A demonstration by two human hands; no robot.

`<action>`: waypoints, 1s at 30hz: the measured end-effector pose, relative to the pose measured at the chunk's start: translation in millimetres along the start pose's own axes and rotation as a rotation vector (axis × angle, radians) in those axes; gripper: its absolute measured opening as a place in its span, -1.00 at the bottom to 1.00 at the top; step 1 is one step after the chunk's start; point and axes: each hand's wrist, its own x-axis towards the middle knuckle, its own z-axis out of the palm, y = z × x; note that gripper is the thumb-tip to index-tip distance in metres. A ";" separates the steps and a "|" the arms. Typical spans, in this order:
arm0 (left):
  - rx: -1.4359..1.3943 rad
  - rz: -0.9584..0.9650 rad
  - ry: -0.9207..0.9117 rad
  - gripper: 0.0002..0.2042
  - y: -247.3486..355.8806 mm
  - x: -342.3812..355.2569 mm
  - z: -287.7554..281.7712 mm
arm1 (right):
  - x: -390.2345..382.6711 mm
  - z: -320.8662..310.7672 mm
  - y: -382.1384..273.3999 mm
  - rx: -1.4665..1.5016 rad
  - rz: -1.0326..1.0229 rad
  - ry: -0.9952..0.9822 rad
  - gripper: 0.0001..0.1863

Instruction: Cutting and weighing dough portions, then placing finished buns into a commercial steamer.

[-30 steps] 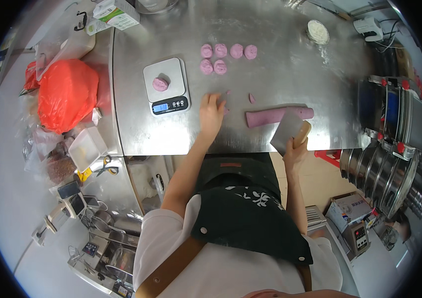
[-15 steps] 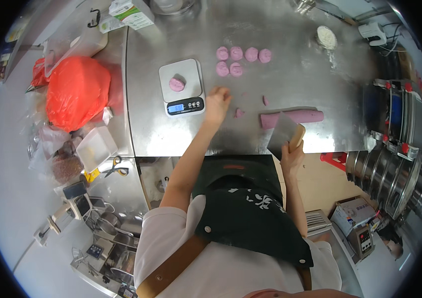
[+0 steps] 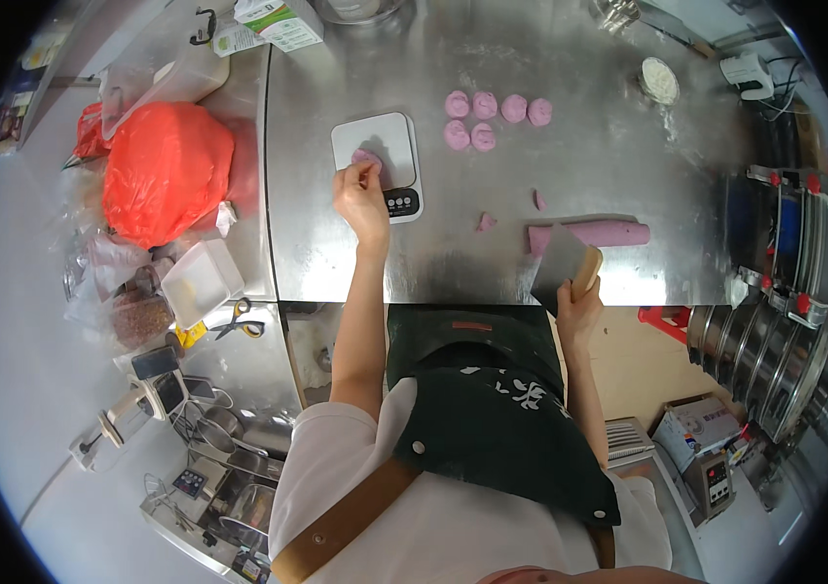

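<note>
My left hand [image 3: 361,202] is over the scale [image 3: 404,136], its fingers pinched together at the near side of a pink dough piece [image 3: 367,156] on the plate. The hand covers part of the scale's display. My right hand [image 3: 579,304] grips the wooden handle of a dough scraper [image 3: 560,261], whose metal blade stands tilted against the left part of a pink dough log [image 3: 613,233]. Two small dough scraps, one nearer [image 3: 486,222] and one farther [image 3: 538,200], lie left of and beyond the log. Several round dough pieces [image 3: 485,104] sit in two rows farther back.
A small bowl of white powder [image 3: 659,81] stands at the back right. On the left are a red plastic bag [image 3: 168,170], a white tub [image 3: 202,282] and scissors [image 3: 241,321]. The steel table's [image 3: 336,277] near edge runs before my apron.
My left hand has moved left from beside the scale onto the dough piece on it. A tiny scrap near that hand no longer shows on the table. The right hand keeps the scraper at the log.
</note>
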 end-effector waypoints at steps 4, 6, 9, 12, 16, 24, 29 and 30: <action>0.077 0.105 0.074 -0.92 -22.0 12.1 1.7 | 1.0 4.8 -17.0 -0.014 -0.110 -0.055 -0.71; 0.170 0.223 0.084 -0.92 -19.2 12.0 0.3 | 1.3 6.3 -13.9 -0.021 -0.123 -0.067 -0.71; 0.161 0.238 0.088 -0.92 -15.9 6.1 -5.2 | 0.8 8.3 -6.8 -0.051 -0.129 -0.084 -0.70; 0.012 0.260 -0.164 -0.84 -12.3 -41.2 4.3 | -0.6 11.9 -8.1 -0.068 -0.119 -0.091 -0.70; -0.118 0.357 -0.454 -0.76 17.9 -103.3 34.3 | 0.5 19.4 -11.1 -0.104 -0.124 -0.124 -0.71; -0.162 0.370 -0.589 -0.77 10.9 -119.2 59.4 | 2.3 26.9 -2.9 -0.125 -0.146 -0.160 -0.76; -0.122 0.352 -0.604 -0.78 7.2 -117.6 57.8 | 7.5 40.0 -8.8 -0.180 -0.226 -0.214 -0.79; -0.156 0.346 -0.599 -0.79 9.9 -117.3 56.5 | 7.9 42.3 -8.5 -0.178 -0.223 -0.215 -0.79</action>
